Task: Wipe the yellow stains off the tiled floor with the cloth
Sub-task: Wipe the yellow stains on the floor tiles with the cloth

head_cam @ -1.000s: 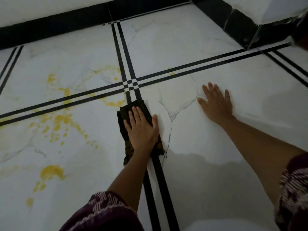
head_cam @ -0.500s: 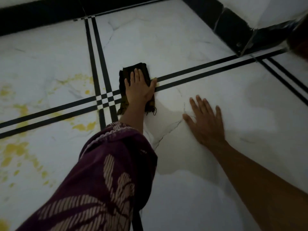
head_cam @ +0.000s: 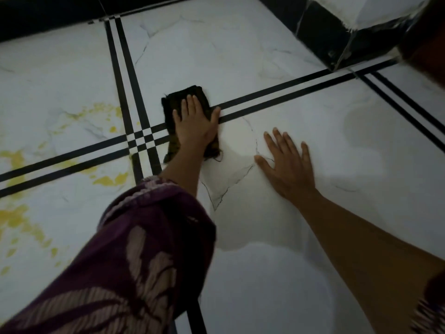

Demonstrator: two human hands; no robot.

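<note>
Two hands were down on the tiled floor point(head_cam: 240, 56) when I checked the head feed. The left hand point(head_cam: 195, 126) pressed flat on the cloth point(head_cam: 185, 95), its fingers point(head_cam: 192, 102) straight and close together, thumb out toward three o'clock. The cloth lay across the double black stripes point(head_cam: 277, 97), just at three o'clock of the point where the stripes cross. The right hand point(head_cam: 289, 162) rested bare on the tile at four o'clock from the cloth, near it but apart, palm down with its fingers spread.

The yellow stains point(head_cam: 110, 180) lay at eight to nine o'clock of the cloth, beyond the crossing, in splashes and small drops running to the left edge of the view. A purple patterned sleeve point(head_cam: 134, 261) on the left arm filled the seven o'clock corner and hid the floor under it. Black skirting point(head_cam: 320, 34) ran along twelve to one o'clock, chipped at its corner.

The tiles looked glossy and white, like marble, with thin grey veins, one dark vein point(head_cam: 228, 186) showing between the hands. The cloth was dark and roughly rectangular, frayed at its near end with a loose thread.
</note>
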